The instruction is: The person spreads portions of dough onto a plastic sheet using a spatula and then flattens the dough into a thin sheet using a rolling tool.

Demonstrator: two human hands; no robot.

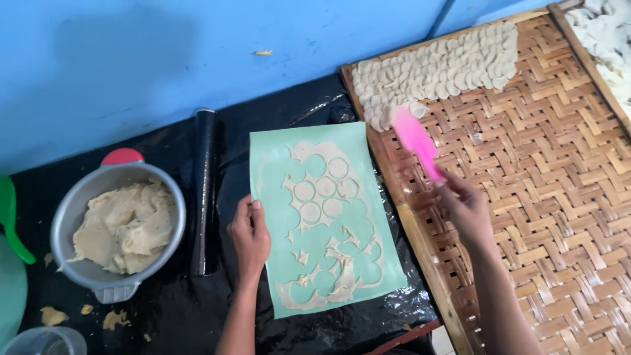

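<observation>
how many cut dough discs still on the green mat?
5 dough discs on the green mat: one top right, two in the middle row, two below. None look hidden; the rest is scrap dough.

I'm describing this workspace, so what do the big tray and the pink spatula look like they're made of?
The tray looks like woven bamboo strips in a wooden frame: tan basket-weave pattern, matte. The pink spatula in the right hand seems smooth plastic or silicone; which one is unclear.
</observation>
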